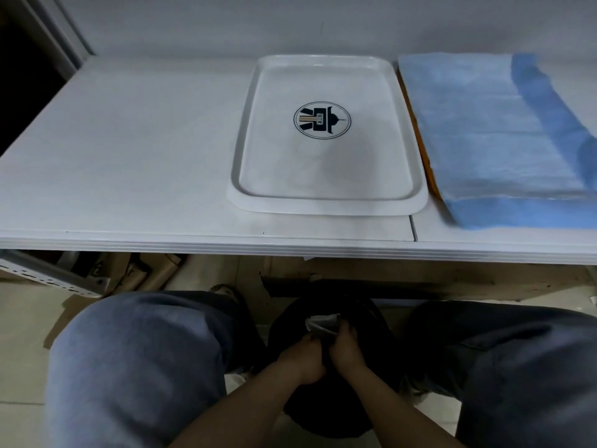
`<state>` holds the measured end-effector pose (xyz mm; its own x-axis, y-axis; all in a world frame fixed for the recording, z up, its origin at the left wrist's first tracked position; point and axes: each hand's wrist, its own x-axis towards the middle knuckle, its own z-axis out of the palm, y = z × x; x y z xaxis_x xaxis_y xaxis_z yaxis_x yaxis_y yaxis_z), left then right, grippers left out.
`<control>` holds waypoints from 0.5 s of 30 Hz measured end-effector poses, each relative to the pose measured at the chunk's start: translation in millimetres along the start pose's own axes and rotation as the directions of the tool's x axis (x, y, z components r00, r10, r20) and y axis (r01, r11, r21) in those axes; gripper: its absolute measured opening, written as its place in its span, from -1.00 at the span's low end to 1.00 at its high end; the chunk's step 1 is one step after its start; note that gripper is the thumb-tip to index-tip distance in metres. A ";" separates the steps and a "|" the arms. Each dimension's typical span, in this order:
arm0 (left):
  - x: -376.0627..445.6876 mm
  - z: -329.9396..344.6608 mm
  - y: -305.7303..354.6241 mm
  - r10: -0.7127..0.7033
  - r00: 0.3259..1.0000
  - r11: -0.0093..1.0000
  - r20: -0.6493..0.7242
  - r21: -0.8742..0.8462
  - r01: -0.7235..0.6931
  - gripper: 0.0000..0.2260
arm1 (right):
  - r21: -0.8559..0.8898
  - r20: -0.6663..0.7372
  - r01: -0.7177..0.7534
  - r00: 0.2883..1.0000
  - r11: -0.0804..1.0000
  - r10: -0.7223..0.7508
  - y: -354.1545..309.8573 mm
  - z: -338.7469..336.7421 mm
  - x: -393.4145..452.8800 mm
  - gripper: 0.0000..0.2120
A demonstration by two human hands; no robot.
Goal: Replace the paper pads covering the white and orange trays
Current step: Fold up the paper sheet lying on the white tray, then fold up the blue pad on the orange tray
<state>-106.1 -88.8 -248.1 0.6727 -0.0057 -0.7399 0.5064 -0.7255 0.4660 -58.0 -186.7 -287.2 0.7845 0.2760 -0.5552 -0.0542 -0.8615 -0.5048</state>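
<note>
Gripping crumpled pad (323, 324) below white table (129, 156): both hands' fingers (347, 334); white tray (326, 205) bare.

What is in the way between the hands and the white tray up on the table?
The table's front edge. Both hands, left and right, are low between the knees, holding crumpled paper over a dark bin. The white tray itself lies bare, nothing on it.

Bare forearms without sleeves, left hand (308, 358), right hand (347, 350), grey-blue trousers (135, 367) on both legs
</note>
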 end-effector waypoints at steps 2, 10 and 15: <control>-4.1 -2.9 3.6 -0.021 0.999 0.999 0.030 0.037 0.020 -0.52 | 0.028 0.043 0.001 0.999 1.000 -0.003 -10.1 -12.8 -12.6 -0.59; -39.2 -30.1 35.2 -0.026 0.992 0.989 -0.127 0.138 0.044 -0.68 | -0.202 0.128 0.102 0.989 0.974 -0.077 -40.0 -65.9 -33.0 -0.70; -66.3 -56.6 60.7 0.004 0.964 0.982 -0.267 0.185 0.048 -0.77 | -0.284 0.109 0.173 0.983 0.943 -0.147 -64.1 -99.1 -54.0 -0.77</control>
<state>-89.5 -93.5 -143.2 0.7942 0.1758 -0.5817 0.4296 -0.8395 0.3327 -35.7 -188.5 -159.4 0.7118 0.4446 -0.5438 0.2601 -0.8860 -0.3840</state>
